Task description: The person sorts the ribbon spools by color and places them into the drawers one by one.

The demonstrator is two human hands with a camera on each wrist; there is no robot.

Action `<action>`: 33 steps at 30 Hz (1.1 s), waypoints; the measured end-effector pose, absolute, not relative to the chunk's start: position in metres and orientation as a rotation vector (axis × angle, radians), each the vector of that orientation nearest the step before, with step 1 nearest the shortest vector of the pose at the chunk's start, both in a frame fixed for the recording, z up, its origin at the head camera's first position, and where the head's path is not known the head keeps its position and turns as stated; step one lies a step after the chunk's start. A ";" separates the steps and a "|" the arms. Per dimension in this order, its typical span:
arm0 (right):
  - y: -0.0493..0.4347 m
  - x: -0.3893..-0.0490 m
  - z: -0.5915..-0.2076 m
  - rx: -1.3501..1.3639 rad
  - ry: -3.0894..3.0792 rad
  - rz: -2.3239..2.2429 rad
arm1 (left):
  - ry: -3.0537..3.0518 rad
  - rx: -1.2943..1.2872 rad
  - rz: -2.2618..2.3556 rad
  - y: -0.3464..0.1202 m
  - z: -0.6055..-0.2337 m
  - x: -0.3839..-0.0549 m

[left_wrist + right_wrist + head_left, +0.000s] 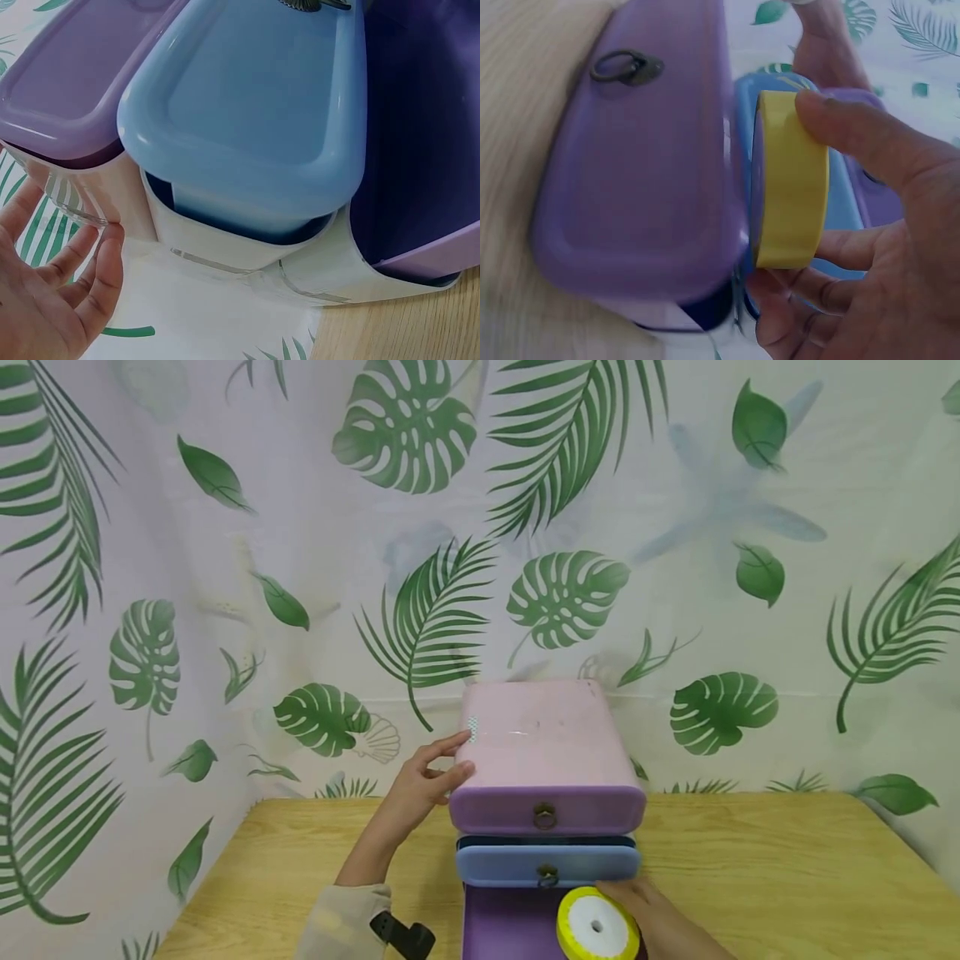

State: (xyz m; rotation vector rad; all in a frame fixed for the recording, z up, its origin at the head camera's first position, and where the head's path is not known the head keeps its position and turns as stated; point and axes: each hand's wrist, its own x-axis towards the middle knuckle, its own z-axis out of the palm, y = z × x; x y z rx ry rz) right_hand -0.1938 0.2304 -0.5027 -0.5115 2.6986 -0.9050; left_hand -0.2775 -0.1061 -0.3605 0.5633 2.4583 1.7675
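Note:
A roll of yellow ribbon on a white spool (583,935) is in my right hand (658,920), above the pulled-out bottom purple drawer (506,914). In the right wrist view, thumb and fingers grip the yellow ribbon roll (791,184) from opposite edges. My left hand (422,783) rests against the left side of the small pink drawer cabinet (543,739). Its fingertips touch the cabinet wall below the top purple drawer in the left wrist view, holding nothing. The middle blue drawer (247,105) stands slightly out.
The cabinet stands on a wooden table (750,860) near a leaf-printed cloth backdrop (465,527). Small metal ring pulls (545,815) hang on the drawer fronts. A black strap with a small device (405,935) circles the left wrist.

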 end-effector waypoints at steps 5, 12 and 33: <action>0.198 -0.175 -0.460 -0.686 2.757 -0.887 | 2.465 0.560 1.762 -0.105 -0.359 -0.278; 0.172 -0.163 -0.426 -0.638 2.770 -0.827 | 2.479 0.558 1.747 -0.102 -0.358 -0.277; 0.177 -0.153 -0.458 -0.850 2.803 -1.002 | 2.472 0.540 1.757 -0.103 -0.361 -0.273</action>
